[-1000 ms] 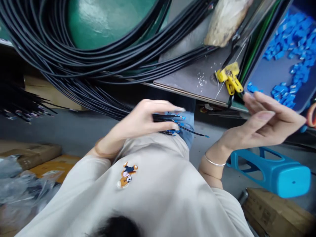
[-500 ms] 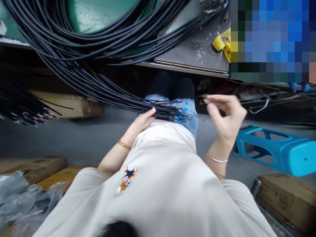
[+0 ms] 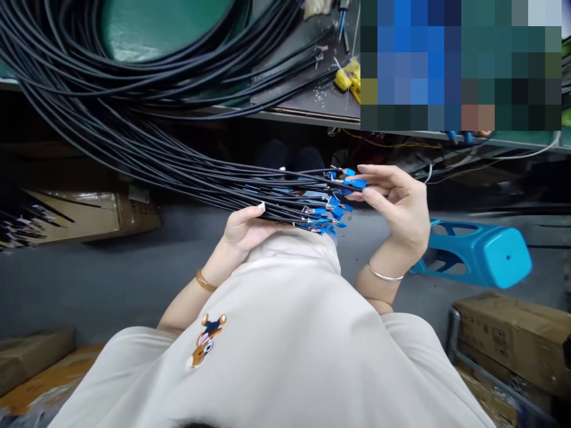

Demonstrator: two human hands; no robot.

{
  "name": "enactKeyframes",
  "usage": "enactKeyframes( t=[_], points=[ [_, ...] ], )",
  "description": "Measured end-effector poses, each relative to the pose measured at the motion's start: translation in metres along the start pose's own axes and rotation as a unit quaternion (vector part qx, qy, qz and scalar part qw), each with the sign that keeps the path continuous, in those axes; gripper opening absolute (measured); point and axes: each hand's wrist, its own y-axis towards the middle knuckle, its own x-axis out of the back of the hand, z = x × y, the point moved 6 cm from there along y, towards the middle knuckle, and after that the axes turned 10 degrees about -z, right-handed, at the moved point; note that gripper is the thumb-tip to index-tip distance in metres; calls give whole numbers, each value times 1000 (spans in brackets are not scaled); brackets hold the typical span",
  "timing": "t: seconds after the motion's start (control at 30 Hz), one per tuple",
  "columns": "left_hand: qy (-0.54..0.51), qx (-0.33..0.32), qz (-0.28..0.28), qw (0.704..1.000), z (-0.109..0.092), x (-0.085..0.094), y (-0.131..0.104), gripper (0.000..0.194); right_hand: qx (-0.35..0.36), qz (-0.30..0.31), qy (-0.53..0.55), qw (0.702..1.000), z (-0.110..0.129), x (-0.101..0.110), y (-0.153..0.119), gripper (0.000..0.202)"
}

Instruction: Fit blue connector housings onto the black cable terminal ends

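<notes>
A bundle of black cables [image 3: 200, 169] runs from the bench down across my lap, several ends carrying blue connectors [image 3: 334, 205]. My left hand [image 3: 245, 229] is wrapped round the bundle from below, its thumb over the top; the other fingers are hidden under the cables. At the cable ends, my right hand [image 3: 397, 202] pinches a blue connector [image 3: 355, 183] between thumb and fingers. Other connectors lie close below those fingertips, fanned out at uneven lengths.
Large coils of black cable [image 3: 169, 77] rest on the bench above, by a yellow tool [image 3: 348, 77]. A blue plastic stool [image 3: 504, 255] lies on its side at the right. Cardboard boxes [image 3: 513, 333] are at the lower right; another box [image 3: 134, 220] is under the bench.
My right hand has come left to the cable ends and now grips a blue connector. The cable ends are raised and more spread out. The view has shifted to the right.
</notes>
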Motion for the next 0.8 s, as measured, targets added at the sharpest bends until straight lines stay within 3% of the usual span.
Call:
enactKeyframes(
  t=[0.33, 0.57, 0.8],
  points=[
    [-6, 3, -50, 999, -2, -6, -8, 59, -24, -61, 26, 998, -17, 30, -25, 40],
    [-10, -8, -39, 999, -1, -5, -8, 58, -56, -18, 27, 998, -31, 21, -41, 26],
    [-4, -24, -63, 998, 2, 1, -7, 58, -24, -86, 23, 996, -19, 26, -44, 21]
  ],
)
